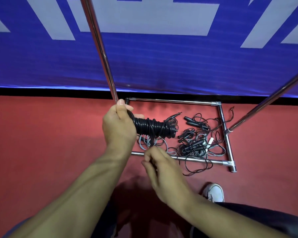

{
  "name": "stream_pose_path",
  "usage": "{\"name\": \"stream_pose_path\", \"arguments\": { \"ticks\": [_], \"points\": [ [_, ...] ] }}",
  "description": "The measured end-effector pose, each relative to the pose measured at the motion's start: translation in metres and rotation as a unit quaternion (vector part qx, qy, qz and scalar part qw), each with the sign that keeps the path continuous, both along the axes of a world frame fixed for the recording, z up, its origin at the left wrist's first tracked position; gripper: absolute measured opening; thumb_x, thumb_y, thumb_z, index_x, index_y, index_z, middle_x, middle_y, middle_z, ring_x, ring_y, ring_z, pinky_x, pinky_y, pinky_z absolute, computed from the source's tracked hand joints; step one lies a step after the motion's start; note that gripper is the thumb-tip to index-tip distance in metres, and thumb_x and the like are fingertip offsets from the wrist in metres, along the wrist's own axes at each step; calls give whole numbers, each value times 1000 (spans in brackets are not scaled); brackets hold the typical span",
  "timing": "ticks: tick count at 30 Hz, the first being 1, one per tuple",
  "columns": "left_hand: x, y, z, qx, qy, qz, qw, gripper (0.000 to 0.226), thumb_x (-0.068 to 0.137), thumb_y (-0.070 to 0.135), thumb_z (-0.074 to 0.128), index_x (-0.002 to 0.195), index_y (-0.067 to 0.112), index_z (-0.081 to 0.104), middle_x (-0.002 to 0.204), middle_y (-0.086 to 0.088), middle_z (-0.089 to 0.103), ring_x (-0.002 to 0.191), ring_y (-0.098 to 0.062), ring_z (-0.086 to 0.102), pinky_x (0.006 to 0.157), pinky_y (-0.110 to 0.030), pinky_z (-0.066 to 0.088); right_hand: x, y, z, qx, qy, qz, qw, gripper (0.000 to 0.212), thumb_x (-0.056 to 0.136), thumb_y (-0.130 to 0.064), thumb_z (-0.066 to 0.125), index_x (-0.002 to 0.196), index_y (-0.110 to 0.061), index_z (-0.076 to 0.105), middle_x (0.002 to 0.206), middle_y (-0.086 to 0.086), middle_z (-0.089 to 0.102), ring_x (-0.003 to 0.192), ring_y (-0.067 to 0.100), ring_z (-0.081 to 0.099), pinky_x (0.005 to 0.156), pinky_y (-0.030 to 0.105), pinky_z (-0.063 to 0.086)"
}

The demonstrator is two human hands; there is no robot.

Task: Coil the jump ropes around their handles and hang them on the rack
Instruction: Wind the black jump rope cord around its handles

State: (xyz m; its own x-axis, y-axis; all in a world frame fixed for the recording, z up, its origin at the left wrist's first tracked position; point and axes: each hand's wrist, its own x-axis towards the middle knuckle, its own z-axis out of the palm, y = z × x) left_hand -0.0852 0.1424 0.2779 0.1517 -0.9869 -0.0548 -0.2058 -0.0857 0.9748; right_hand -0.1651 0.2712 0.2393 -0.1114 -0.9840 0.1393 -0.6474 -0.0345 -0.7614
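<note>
My left hand (120, 125) grips one end of a black jump rope (151, 127), whose cord is wound in tight turns around its handles. The bundle points right, above the rack's base. My right hand (159, 166) is lower, fingers pinched on the loose tail of that cord, which runs up to the coil. On the red floor inside the base frame lies a tangled pile of ropes (196, 141), black and grey, with several black handles and one white handle. The chrome rack (179, 101) has two uprights rising past my view.
A blue banner with pale shapes (162, 66) stands just behind the rack. The left upright (101, 54) passes close to my left hand; the right upright (268, 102) slants to the right. My white shoe (213, 192) is on the red floor near the frame's front bar.
</note>
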Motion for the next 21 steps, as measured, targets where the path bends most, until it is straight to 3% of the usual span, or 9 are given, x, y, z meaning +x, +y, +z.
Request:
{"name": "stream_pose_path", "arguments": {
  "ticks": [2, 5, 7, 9, 12, 14, 16, 19, 21],
  "points": [
    [0, -3, 6, 34, 47, 34, 998, 39, 107, 38, 36, 77, 22, 55, 64, -6, 72, 43, -21, 58, 43, -29, 46, 3, 1, -4, -34, -14, -47, 998, 32, 94, -12, 60, 89, -33, 36, 75, -19, 41, 67, -4, 41, 64, 7, 30],
    [2, -6, 12, 76, 106, 68, 989, 38, 108, 34, 35, 79, 18, 54, 63, -5, 70, 36, -13, 53, 33, -18, 35, 3, -8, -8, 25, -187, -142, 972, 33, 95, -16, 62, 89, -26, 31, 71, -13, 44, 56, 3, 37, 56, 14, 35],
    [2, -5, 11, 95, 126, 72, 985, 38, 108, 34, 34, 79, 17, 53, 62, -3, 70, 35, -11, 53, 32, -17, 34, 1, -17, -4, 183, -330, -156, 913, 21, 99, -26, 57, 91, -22, 38, 67, -2, 46, 49, 12, 38, 45, 22, 33],
    [1, -3, 11, 110, 138, 66, 982, 38, 108, 34, 35, 80, 17, 53, 63, -4, 70, 34, -11, 52, 32, -16, 34, 2, -19, -1, 339, -376, -148, 850, 26, 102, -42, 46, 93, -18, 48, 66, 1, 50, 41, 12, 37, 39, 17, 27],
    [-2, -2, 11, 133, 162, 65, 976, 37, 109, 34, 34, 81, 16, 51, 66, -7, 70, 32, -12, 49, 33, -17, 33, 6, -19, -4, 328, -460, -182, 805, 36, 102, -45, 44, 84, -16, 54, 53, -3, 45, 37, 10, 30, 40, 15, 23],
    [1, -7, 11, 145, 188, 90, 967, 36, 109, 34, 33, 82, 16, 50, 70, -9, 69, 31, -13, 47, 32, -18, 33, 3, -17, -9, 211, -371, -203, 881, 37, 101, -41, 48, 75, -18, 60, 50, -5, 45, 44, 13, 35, 44, 23, 28],
    [7, -15, 10, 147, 204, 129, 959, 37, 109, 34, 32, 82, 16, 49, 70, -8, 68, 30, -12, 48, 32, -18, 34, -5, -15, -9, 77, -231, -197, 950, 35, 96, -47, 51, 79, -21, 68, 67, -4, 60, 64, 9, 54, 62, 27, 43],
    [16, -24, 10, 141, 199, 168, 955, 37, 109, 35, 32, 82, 17, 49, 70, -6, 69, 30, -14, 47, 34, -20, 35, -12, -7, 1, -17, -148, -123, 981, 45, 97, -50, 35, 105, -26, 71, 86, -16, 49, 88, 14, 52, 81, 25, 41],
    [17, -26, 10, 137, 196, 173, 955, 37, 109, 36, 32, 82, 17, 50, 68, -5, 69, 29, -14, 45, 34, -19, 34, -9, -2, 5, -14, -57, -64, 996, 42, 101, -42, 30, 100, -29, 70, 83, -17, 40, 87, 16, 45, 79, 28, 38]
  ]
}}
